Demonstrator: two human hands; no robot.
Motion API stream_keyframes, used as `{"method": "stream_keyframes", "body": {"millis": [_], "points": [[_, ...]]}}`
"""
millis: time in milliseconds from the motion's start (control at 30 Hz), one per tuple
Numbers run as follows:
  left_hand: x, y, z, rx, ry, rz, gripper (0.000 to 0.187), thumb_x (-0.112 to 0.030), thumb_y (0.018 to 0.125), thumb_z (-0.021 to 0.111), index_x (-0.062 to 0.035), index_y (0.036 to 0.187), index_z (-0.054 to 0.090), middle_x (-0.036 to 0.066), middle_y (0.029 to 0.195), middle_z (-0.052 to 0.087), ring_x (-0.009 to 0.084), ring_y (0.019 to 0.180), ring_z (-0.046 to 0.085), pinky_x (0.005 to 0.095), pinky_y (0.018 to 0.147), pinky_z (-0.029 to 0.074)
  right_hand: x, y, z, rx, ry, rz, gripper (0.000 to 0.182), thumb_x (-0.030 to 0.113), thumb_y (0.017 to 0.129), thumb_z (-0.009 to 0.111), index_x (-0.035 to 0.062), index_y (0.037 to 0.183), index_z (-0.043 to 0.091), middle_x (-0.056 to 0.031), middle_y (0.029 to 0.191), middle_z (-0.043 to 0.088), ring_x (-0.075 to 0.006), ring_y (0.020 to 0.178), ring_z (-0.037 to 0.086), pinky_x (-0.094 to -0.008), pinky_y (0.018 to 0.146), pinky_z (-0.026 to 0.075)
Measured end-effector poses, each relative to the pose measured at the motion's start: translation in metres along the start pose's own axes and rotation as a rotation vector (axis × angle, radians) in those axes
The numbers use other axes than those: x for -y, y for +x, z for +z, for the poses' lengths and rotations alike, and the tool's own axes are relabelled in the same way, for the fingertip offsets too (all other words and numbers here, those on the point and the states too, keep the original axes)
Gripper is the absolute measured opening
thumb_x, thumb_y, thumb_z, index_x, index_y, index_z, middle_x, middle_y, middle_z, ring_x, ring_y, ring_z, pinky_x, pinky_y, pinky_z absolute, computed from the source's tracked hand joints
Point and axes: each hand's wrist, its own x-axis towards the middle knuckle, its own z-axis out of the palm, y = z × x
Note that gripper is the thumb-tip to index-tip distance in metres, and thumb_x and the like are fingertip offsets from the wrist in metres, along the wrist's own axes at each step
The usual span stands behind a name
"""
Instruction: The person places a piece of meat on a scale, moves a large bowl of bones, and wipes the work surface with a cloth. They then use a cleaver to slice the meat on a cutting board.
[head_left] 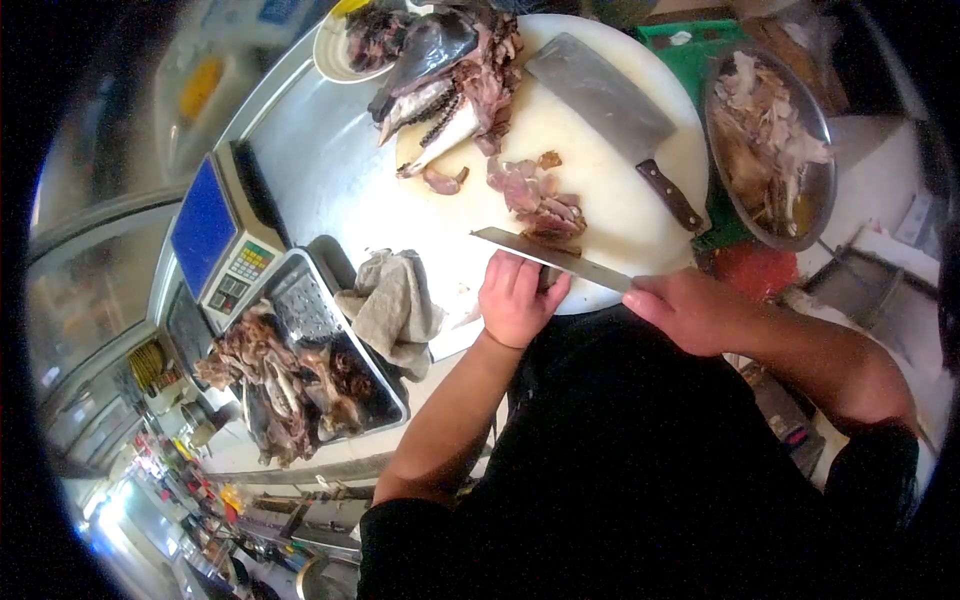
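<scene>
My right hand (680, 310) grips the handle of a kitchen knife (590, 270), its long blade pointing left across the near edge of a round white cutting board (640, 235). My left hand (515, 300) is at the blade's near side, its bent fingers and thumb closed around a dark piece of meat (548, 277), mostly hidden by fingers and knife. Just beyond the blade lies a row of sliced meat (535, 195). One loose slice (443, 181) rests farther left. Large bony meat pieces (460, 85) are heaped at the board's far left.
A cleaver (605, 95) lies flat on the board's far right. Right of the board stands an oval metal dish (828, 190) of meat scraps. On the left are a bowl (325, 55), a weighing scale (225, 255), a crumpled cloth (390, 305) and a tray (385, 395) of meat.
</scene>
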Motion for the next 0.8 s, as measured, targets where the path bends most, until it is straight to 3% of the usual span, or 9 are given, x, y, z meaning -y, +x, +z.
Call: {"method": "stream_keyframes", "body": {"millis": [233,500,667,800], "points": [[0.001,0.004,0.0,0.004,-0.02,-0.01,0.044,-0.025,0.069,0.083,-0.0019,0.1,0.064,0.017,0.096,0.062,0.0374,0.085,0.061,0.0439,0.075,0.053,0.009,0.032,0.008,0.003,-0.079,0.063,0.057,0.049,0.101,0.04,-0.0028,0.101,0.063,-0.0312,0.082,0.064,-0.0485,0.083,0.065,-0.0549,0.078,0.05],[0.003,-0.008,0.0,0.005,-0.023,0.002,0.037,-0.017,0.069,0.082,-0.0004,0.095,0.062,0.013,0.086,0.058,0.0333,0.084,0.061,0.0387,0.073,0.054,0.009,0.091,0.034,-0.237,-0.142,-0.133,0.055,0.051,0.098,0.047,-0.0003,0.093,0.066,-0.0292,0.079,0.064,-0.0475,0.079,0.064,-0.0524,0.074,0.052],[0.0,0.001,0.0,-0.087,-0.065,0.055,0.037,-0.016,0.068,0.084,-0.0008,0.095,0.063,0.012,0.092,0.06,0.0328,0.086,0.061,0.0389,0.074,0.054,0.0,0.089,0.031,-0.234,0.032,-0.198,0.052,0.05,0.098,0.047,0.0015,0.099,0.067,-0.0283,0.083,0.065,-0.0458,0.083,0.065,-0.0504,0.077,0.052],[-0.004,0.0,-0.002,-0.079,-0.05,0.03,0.038,-0.017,0.068,0.084,-0.001,0.097,0.063,0.012,0.094,0.061,0.033,0.09,0.06,0.0393,0.079,0.053,0.0,0.033,0.015,-0.174,0.071,-0.093,0.051,0.048,0.099,0.047,0.001,0.107,0.066,-0.0271,0.091,0.067,-0.0445,0.086,0.066,-0.0478,0.08,0.052]]}}
